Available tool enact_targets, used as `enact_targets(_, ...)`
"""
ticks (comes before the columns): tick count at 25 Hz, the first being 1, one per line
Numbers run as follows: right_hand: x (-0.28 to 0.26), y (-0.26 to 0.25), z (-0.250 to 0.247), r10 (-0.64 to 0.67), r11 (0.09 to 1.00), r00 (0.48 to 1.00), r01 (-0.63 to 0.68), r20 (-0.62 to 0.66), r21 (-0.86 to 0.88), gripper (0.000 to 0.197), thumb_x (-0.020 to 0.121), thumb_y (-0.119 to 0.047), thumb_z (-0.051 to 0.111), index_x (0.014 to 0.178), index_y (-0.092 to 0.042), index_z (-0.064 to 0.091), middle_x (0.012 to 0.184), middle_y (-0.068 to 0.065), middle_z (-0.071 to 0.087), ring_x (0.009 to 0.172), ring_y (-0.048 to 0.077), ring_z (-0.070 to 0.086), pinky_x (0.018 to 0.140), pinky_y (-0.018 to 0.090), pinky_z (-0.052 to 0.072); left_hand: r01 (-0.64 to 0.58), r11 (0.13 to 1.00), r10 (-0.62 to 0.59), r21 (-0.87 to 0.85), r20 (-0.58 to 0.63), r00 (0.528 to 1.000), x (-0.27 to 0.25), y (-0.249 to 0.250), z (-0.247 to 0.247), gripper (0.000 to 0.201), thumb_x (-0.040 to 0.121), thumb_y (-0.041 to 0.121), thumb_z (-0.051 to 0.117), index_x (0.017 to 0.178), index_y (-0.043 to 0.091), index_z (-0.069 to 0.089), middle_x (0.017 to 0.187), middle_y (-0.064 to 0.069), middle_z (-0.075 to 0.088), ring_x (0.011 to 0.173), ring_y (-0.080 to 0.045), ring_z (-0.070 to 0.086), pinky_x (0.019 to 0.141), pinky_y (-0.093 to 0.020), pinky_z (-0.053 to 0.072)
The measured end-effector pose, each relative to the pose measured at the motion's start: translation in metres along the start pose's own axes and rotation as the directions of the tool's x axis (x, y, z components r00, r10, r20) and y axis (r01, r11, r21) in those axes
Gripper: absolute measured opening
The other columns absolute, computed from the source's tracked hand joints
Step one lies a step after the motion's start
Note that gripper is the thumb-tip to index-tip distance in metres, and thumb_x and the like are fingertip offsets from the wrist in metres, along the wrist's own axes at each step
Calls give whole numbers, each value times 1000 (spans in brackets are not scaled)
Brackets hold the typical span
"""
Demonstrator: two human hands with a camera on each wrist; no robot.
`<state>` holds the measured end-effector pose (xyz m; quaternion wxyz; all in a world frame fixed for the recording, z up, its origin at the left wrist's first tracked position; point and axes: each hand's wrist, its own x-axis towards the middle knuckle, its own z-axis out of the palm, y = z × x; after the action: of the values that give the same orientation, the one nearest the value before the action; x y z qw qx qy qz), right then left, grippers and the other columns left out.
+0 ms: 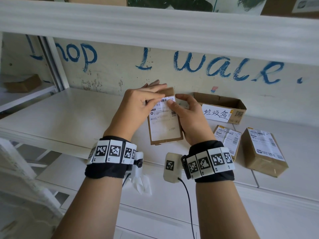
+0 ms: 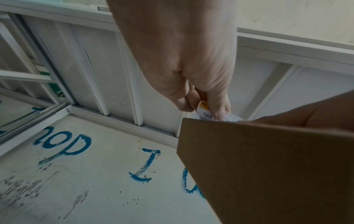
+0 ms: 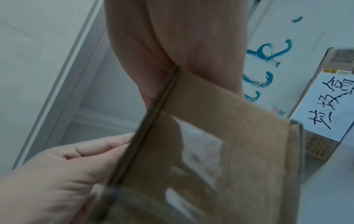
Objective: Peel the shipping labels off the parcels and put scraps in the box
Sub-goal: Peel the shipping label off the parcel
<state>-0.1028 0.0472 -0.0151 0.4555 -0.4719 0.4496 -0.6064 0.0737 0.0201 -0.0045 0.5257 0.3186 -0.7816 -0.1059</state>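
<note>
Now my right hand (image 1: 188, 118) grips the parcel (image 1: 164, 133) steady so my left fingers (image 2: 218, 109) can pinch the label (image 1: 163, 114) corner and peel.

In front of me the white shelf (image 1: 86, 118) carries an open cardboard box (image 1: 222, 107) and two labelled parcels (image 1: 227, 140) (image 1: 264, 152) near it.

A white wall (image 1: 120, 73) stands at the back, with big blue letters (image 1: 207, 66) painted on it. A tiny pink cartoon sticker (image 1: 214, 89) sits low on the wall. A white shelf (image 1: 155, 26) runs across above. On the left, a small brown carton (image 1: 23, 84) lies on a side shelf (image 1: 25, 99). The white worktop (image 1: 69, 114) has a white metal frame (image 1: 20, 169) beside it.
</note>
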Motion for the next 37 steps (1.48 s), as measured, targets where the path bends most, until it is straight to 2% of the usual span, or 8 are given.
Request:
enact_targets(5, -2, -1, -4, -3, 1000, 1000, 2, -5, -25, 49, 98, -26, 81, 139, -12, 59, 110, 11, 81, 78, 8, 80, 64, 23, 62, -64, 984, 74, 167, -52, 996, 2, 3, 0, 21, 91, 5, 77, 112, 5, 80, 122, -4, 76, 112, -13, 72, 99, -20, 57)
enact_targets(9, 2, 1, -7, 26, 999, 999, -26, 29, -26, 102, 74, -45, 97, 155, -12, 46, 131, 13, 76, 114, 24, 78, 105, 47, 61, -92, 976, 113, 198, -97, 989, 9, 2, 0, 4, 93, 3, 73, 89, 1, 73, 107, -6, 68, 101, -15, 65, 87, -22, 55)
enact_targets(11, 3, 3, -10, 46, 998, 998, -45, 48, -34, 124, 57, -55, 103, 158, -13, 45, 133, 11, 76, 120, 28, 76, 111, 52, 57, -86, 975, 105, 205, -85, 991, 10, 1, 2, 6, 94, 3, 71, 90, 0, 69, 107, -7, 66, 100, -14, 64, 84, -22, 56)
enact_targets(19, -9, 10, -18, 202, 973, 954, -170, 222, -157, 62, 77, -48, 86, 135, -32, 69, 125, -2, 81, 119, 23, 75, 94, 51, 62, -27, 977, 58, 211, -146, 988, 12, 4, 5, 3, 94, 4, 72, 95, 2, 70, 102, -8, 68, 95, -15, 65, 84, -16, 52)
enact_targets(22, -10, 11, -18, 224, 970, 942, -192, 250, -146, 62, 82, -27, 91, 139, -24, 66, 125, 3, 78, 109, 26, 75, 89, 53, 66, -12, 974, 39, 227, -119, 992, 13, 5, 7, 4, 94, 6, 71, 96, 3, 70, 104, -7, 68, 97, -15, 65, 86, -16, 53)
enact_targets(26, -8, 12, -15, 215, 973, 951, -190, 223, -129, 49, 91, -6, 84, 136, -8, 64, 114, 13, 78, 89, 25, 75, 66, 36, 63, -6, 972, 27, 235, -86, 996, 12, 6, 9, 5, 94, 5, 71, 98, 3, 72, 109, -6, 71, 100, -12, 67, 88, -7, 51)
enact_targets(32, -10, 11, -14, 140, 983, 983, -123, 121, -139, 53, 88, -21, 88, 136, -15, 66, 115, 12, 83, 99, 25, 82, 89, 50, 68, -2, 950, 13, 311, -30, 999, 11, 5, 4, 5, 97, 10, 69, 100, 7, 71, 116, -1, 67, 105, -14, 66, 87, -34, 60)
enact_targets(37, -13, 4, -12, 133, 975, 985, -110, 110, -192, 71, 76, -36, 89, 140, -21, 61, 115, 9, 83, 103, 27, 82, 93, 56, 66, 14, 949, 28, 315, -127, 991, 10, 4, 3, 0, 94, 6, 71, 94, 6, 72, 110, -5, 71, 99, -18, 69, 83, -31, 60)
